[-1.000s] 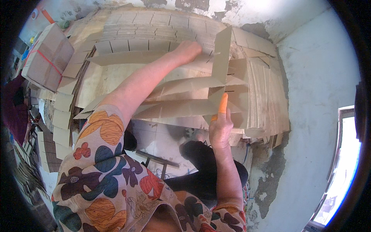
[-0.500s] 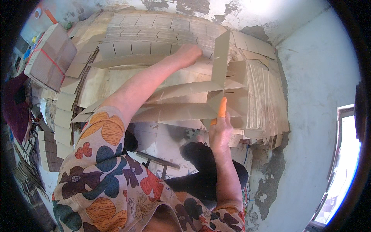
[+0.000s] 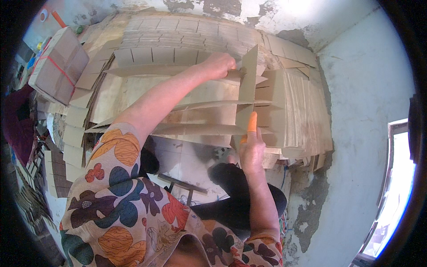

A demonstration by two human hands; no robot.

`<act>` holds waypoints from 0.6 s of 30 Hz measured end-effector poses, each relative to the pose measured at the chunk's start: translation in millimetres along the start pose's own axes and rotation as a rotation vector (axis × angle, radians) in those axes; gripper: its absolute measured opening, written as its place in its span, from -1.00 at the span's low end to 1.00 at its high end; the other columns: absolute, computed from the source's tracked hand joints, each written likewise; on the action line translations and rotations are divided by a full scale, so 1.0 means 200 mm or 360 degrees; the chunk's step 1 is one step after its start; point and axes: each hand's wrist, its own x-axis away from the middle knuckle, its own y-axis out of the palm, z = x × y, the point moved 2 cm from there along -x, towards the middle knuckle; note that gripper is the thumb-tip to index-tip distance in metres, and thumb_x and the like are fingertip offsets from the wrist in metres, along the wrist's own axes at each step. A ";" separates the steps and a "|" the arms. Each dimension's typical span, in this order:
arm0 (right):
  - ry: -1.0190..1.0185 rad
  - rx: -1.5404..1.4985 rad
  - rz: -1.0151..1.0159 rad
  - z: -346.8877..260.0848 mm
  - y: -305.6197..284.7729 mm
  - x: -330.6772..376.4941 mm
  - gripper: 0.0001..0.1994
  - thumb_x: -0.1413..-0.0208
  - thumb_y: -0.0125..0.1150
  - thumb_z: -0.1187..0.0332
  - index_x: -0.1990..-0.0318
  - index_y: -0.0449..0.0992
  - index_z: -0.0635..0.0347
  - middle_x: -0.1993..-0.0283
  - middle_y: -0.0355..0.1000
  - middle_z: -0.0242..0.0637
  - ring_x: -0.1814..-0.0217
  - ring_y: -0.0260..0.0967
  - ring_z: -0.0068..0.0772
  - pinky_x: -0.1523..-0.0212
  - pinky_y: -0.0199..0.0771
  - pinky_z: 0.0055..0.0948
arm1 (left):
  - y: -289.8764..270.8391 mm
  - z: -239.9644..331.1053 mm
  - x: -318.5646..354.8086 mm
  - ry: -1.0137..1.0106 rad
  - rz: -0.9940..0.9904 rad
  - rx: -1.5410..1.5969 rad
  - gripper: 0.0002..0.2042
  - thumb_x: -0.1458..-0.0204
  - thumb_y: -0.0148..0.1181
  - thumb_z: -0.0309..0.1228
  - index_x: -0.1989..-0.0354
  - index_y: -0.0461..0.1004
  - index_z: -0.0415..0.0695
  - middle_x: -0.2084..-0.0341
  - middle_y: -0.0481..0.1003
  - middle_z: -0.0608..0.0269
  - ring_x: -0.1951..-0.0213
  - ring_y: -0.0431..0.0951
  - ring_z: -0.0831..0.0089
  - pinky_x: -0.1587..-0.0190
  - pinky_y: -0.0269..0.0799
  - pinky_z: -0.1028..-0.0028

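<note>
Three long cardboard divider strips stand on edge: a far one (image 3: 147, 70), a middle one (image 3: 209, 105) and a near one (image 3: 195, 129). A shorter cardboard cross strip (image 3: 249, 73) stands across their right ends. My left hand (image 3: 220, 66) is closed on the far strip close to where it meets the cross strip; its fingertips are partly hidden. At the near end of the cross strip is my right hand (image 3: 252, 149), closed on it, with an orange cover (image 3: 252, 122) on one finger pointing away from me. Its other fingers are partly hidden.
Right of the cross strip lies a thick stack of cardboard pieces (image 3: 296, 115). Slotted strips (image 3: 160, 55) lie in rows at the back. More cardboard pieces (image 3: 80, 115) overlap along the left edge, below a box tied with red string (image 3: 60, 66). A peeling wall (image 3: 364, 89) bounds the right.
The cross strip has shifted slightly left and lower, and the far strip's end now meets it. My left hand has moved a little right with that strip; my right hand has barely moved.
</note>
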 end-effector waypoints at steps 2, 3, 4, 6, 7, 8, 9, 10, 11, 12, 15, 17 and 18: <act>-0.0022 0.0003 -0.0034 -0.03 -0.03 0.00 -0.28 0.14 -0.04 0.75 -0.28 0.08 0.17 0.09 0.34 0.10 0.21 0.42 0.06 0.25 0.44 -0.25 | -0.01 -0.01 0.02 -0.0003 0.0007 0.0021 -0.89 0.36 0.22 -0.56 0.58 0.45 -0.22 0.54 0.46 -0.03 0.37 0.49 -0.01 0.35 0.39 0.11; -0.0064 0.0015 -0.0034 -0.04 -0.06 0.01 -0.29 0.14 -0.03 0.75 -0.28 0.09 0.17 0.10 0.35 0.10 0.21 0.42 0.06 0.26 0.45 -0.25 | -0.02 -0.01 0.03 -0.0013 0.0021 0.0049 -0.88 0.37 0.23 -0.56 0.58 0.44 -0.23 0.54 0.45 -0.04 0.37 0.48 -0.02 0.34 0.39 0.11; -0.0106 0.0026 -0.0035 -0.05 -0.08 0.02 -0.29 0.14 -0.02 0.75 -0.28 0.10 0.18 0.10 0.35 0.11 0.21 0.42 0.06 0.26 0.45 -0.25 | -0.02 -0.01 0.04 -0.0025 0.0034 0.0077 -0.88 0.37 0.23 -0.56 0.58 0.44 -0.23 0.54 0.45 -0.04 0.36 0.48 -0.02 0.33 0.38 0.10; -0.0151 0.0089 0.0012 -0.07 -0.09 0.03 -0.30 0.15 -0.01 0.75 -0.27 0.11 0.19 0.12 0.35 0.10 0.22 0.43 0.05 0.28 0.45 -0.27 | -0.04 0.00 0.05 -0.0001 0.0017 0.0078 -0.87 0.36 0.24 -0.54 0.58 0.43 -0.25 0.53 0.45 -0.04 0.34 0.48 -0.02 0.30 0.38 0.11; -0.0174 0.0120 0.0035 -0.08 -0.09 0.03 -0.30 0.16 0.00 0.75 -0.26 0.12 0.20 0.13 0.35 0.10 0.23 0.43 0.04 0.29 0.46 -0.28 | -0.05 0.01 0.05 0.0010 0.0008 0.0077 -0.86 0.36 0.24 -0.54 0.58 0.42 -0.26 0.52 0.45 -0.04 0.33 0.48 -0.02 0.29 0.38 0.11; -0.0173 0.0137 0.0042 -0.06 -0.09 0.04 -0.30 0.16 0.00 0.74 -0.26 0.12 0.20 0.14 0.35 0.10 0.24 0.43 0.04 0.30 0.46 -0.28 | -0.05 0.03 0.05 -0.0017 -0.0018 0.0110 -0.86 0.35 0.25 -0.53 0.56 0.43 -0.26 0.53 0.45 -0.04 0.33 0.48 -0.02 0.29 0.38 0.11; -0.0170 0.0155 0.0050 -0.04 -0.09 0.04 -0.30 0.15 0.01 0.74 -0.26 0.12 0.21 0.16 0.36 0.09 0.25 0.43 0.04 0.31 0.46 -0.28 | -0.05 0.05 0.05 -0.0043 -0.0045 0.0144 -0.85 0.35 0.26 -0.52 0.55 0.44 -0.26 0.53 0.45 -0.04 0.33 0.48 -0.02 0.28 0.39 0.12; -0.0167 0.0173 0.0059 -0.03 -0.08 0.04 -0.30 0.15 0.01 0.73 -0.26 0.12 0.21 0.17 0.36 0.09 0.26 0.43 0.04 0.31 0.46 -0.27 | -0.06 0.07 0.04 -0.0067 -0.0072 0.0178 -0.84 0.35 0.26 -0.51 0.53 0.45 -0.26 0.53 0.45 -0.04 0.32 0.48 -0.02 0.27 0.39 0.12; -0.0158 0.0194 0.0055 -0.02 -0.07 0.05 -0.30 0.15 0.01 0.73 -0.26 0.11 0.21 0.18 0.36 0.09 0.28 0.42 0.04 0.33 0.46 -0.27 | -0.05 0.05 0.05 -0.0089 -0.0023 0.0201 -0.82 0.36 0.27 -0.51 0.52 0.46 -0.25 0.53 0.46 -0.04 0.33 0.48 -0.02 0.27 0.39 0.13; -0.0148 0.0216 0.0052 -0.02 -0.05 0.06 -0.30 0.15 0.01 0.73 -0.26 0.11 0.21 0.18 0.36 0.08 0.30 0.42 0.04 0.34 0.46 -0.26 | -0.03 0.02 0.07 -0.0110 0.0026 0.0225 -0.81 0.36 0.28 -0.50 0.50 0.47 -0.25 0.53 0.46 -0.04 0.33 0.49 -0.01 0.27 0.39 0.14; -0.0150 0.0166 0.0057 -0.03 -0.02 0.05 -0.30 0.16 0.01 0.73 -0.26 0.11 0.22 0.22 0.35 0.07 0.36 0.42 0.03 0.38 0.45 -0.25 | -0.02 -0.04 0.09 -0.0201 0.0092 0.0291 -0.79 0.35 0.27 -0.51 0.45 0.48 -0.23 0.54 0.45 -0.05 0.35 0.49 0.00 0.28 0.39 0.16; -0.0172 0.0117 0.0082 -0.06 -0.03 0.06 -0.30 0.17 0.01 0.73 -0.26 0.10 0.24 0.24 0.35 0.08 0.37 0.41 0.02 0.40 0.45 -0.25 | -0.03 -0.03 0.09 -0.0263 0.0059 0.0331 -0.81 0.33 0.26 -0.53 0.45 0.48 -0.24 0.54 0.45 -0.05 0.36 0.49 0.00 0.29 0.38 0.17; -0.0176 0.0107 0.0107 -0.07 -0.04 0.08 -0.30 0.17 0.00 0.73 -0.26 0.10 0.25 0.24 0.35 0.08 0.38 0.41 0.03 0.40 0.45 -0.25 | -0.07 0.01 0.09 -0.0280 0.0011 0.0355 -0.83 0.31 0.25 -0.54 0.46 0.47 -0.24 0.53 0.45 -0.05 0.36 0.49 0.00 0.29 0.37 0.17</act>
